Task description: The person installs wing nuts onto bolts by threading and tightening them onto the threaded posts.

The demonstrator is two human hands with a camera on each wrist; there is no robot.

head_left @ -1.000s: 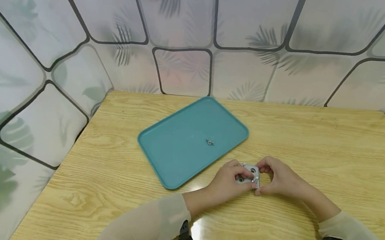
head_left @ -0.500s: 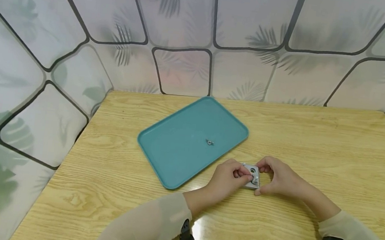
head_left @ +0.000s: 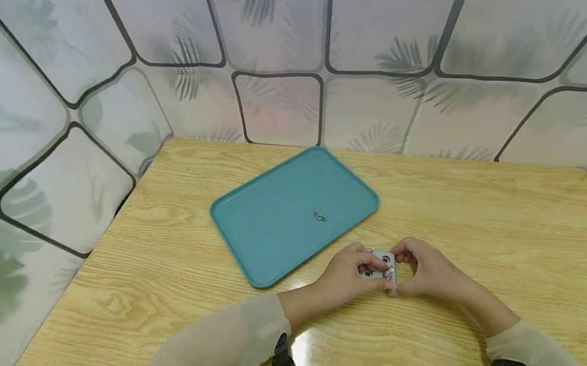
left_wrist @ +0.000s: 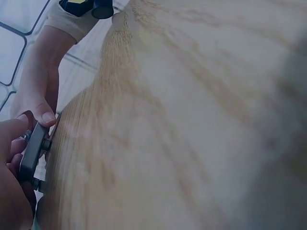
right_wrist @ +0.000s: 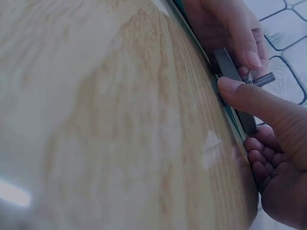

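A small grey metal plate [head_left: 393, 259] with round holes is held just above or on the table; its exact contact is hard to tell. My right hand [head_left: 424, 272] grips its right edge between thumb and fingers. A threaded bolt [right_wrist: 265, 79] sticks out of the plate, with a small wing nut [right_wrist: 252, 75] on it. The thumb and index finger of my left hand [head_left: 345, 272] are at this wing nut, pinching its wings. Bolt heads [left_wrist: 46, 144] show on the plate's other side in the left wrist view. My left fingers cover part of the plate.
A teal tray [head_left: 267, 228] lies at an angle on the wooden table [head_left: 509, 229], left of and beyond my hands. One loose wing nut [head_left: 319, 216] rests in it. A patterned wall covering [head_left: 376, 114] stands behind the table.
My left fingers drew together over the plate half a second ago and now reach out across it again around the wing nut. My right hand and the plate stay nearly still.
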